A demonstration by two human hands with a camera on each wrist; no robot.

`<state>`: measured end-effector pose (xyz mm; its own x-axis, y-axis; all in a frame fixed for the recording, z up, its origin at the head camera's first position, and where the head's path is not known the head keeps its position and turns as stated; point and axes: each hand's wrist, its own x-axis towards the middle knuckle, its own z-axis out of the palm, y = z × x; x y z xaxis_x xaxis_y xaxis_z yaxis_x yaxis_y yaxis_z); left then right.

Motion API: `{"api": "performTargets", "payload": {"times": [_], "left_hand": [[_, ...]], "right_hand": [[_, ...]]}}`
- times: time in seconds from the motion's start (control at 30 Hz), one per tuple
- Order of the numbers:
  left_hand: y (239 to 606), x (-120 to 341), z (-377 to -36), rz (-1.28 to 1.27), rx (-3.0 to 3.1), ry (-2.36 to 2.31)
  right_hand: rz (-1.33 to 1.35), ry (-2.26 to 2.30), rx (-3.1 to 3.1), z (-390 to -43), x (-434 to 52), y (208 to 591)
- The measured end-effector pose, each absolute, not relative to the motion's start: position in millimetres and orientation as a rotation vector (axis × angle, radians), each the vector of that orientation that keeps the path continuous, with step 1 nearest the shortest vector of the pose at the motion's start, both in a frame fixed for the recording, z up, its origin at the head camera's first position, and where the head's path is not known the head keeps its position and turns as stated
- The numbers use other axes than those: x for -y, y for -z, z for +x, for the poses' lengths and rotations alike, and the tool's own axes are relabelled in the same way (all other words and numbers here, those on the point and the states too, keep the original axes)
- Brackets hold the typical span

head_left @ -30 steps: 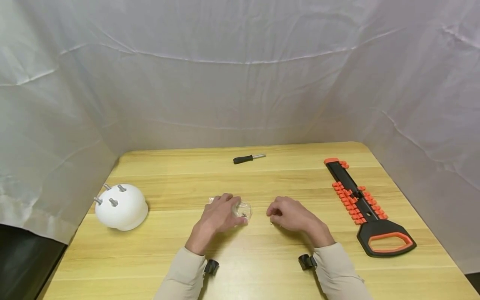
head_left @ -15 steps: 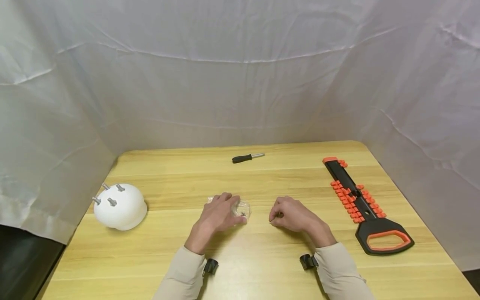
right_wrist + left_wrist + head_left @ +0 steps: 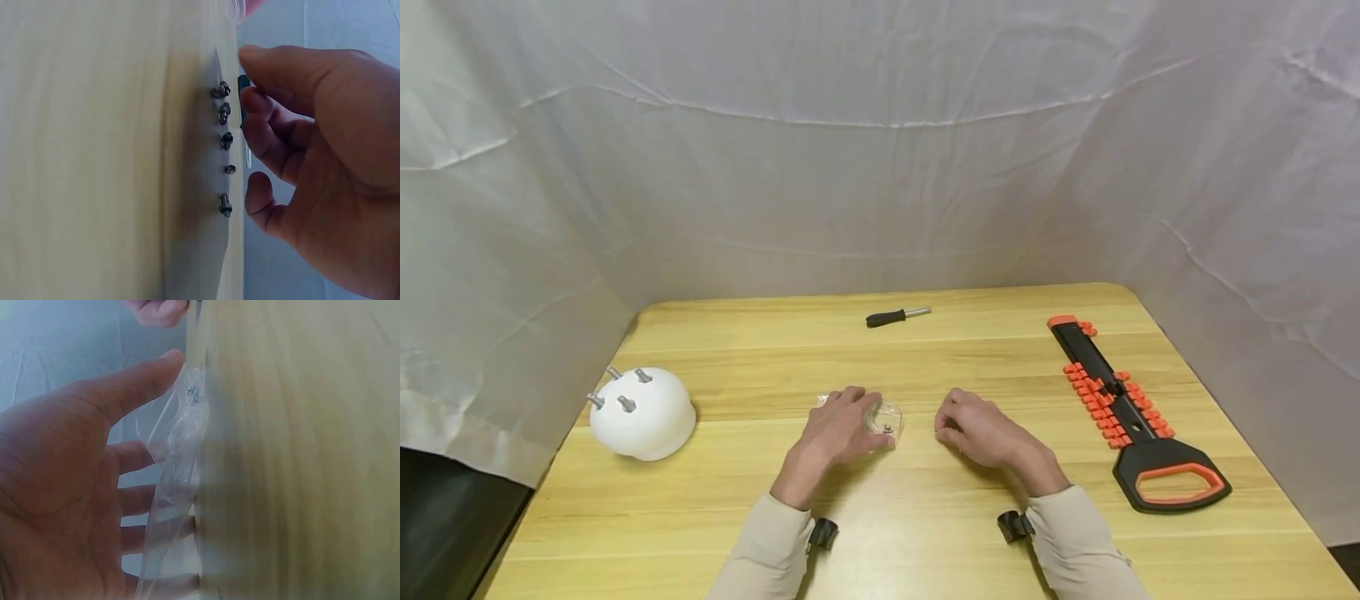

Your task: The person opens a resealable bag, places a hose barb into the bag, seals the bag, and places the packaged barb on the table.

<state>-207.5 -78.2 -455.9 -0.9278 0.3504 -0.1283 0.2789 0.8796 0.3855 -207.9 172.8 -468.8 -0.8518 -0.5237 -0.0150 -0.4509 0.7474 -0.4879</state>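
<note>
My left hand (image 3: 842,425) curves over a clear plastic bag (image 3: 889,413), its thumb at the bag's edge and the other fingers behind the film. Small dark metal screws (image 3: 192,394) show through the bag in the left wrist view. Across from it, my right hand (image 3: 981,429) hovers low over the table with fingers loosely curled. In the right wrist view its thumb (image 3: 275,62) stands apart from the fingers, and nothing shows between them. Several loose screws (image 3: 225,114) lie in a rough row on the wood beneath that hand.
A screwdriver (image 3: 886,318) with a black handle lies at the back of the wooden table (image 3: 737,533). On the left sits a white rounded body (image 3: 655,417) with several metal pegs. A long black and orange piece (image 3: 1153,475) with toothed orange sides lies on the right.
My right thumb and fingertips came together half a second ago and have since parted, the hand shifting slightly left. My left hand and the bag have stayed put.
</note>
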Motion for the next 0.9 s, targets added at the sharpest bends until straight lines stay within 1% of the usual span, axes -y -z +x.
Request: {"api": "performTargets", "payload": {"times": [0.43,0.7,0.9], "left_hand": [[458,78,-208,0.474,-2.863,-0.545],[457,77,-209,0.484,-2.855,-0.553],[457,78,-209,0.485,-2.858,-0.553]], "right_hand": [[-0.73,0.838,-2.832,-219,-154,471],[-0.757,0.911,-2.789,-220,-137,471],[-0.806,0.855,-2.779,-221,-125,471]]}}
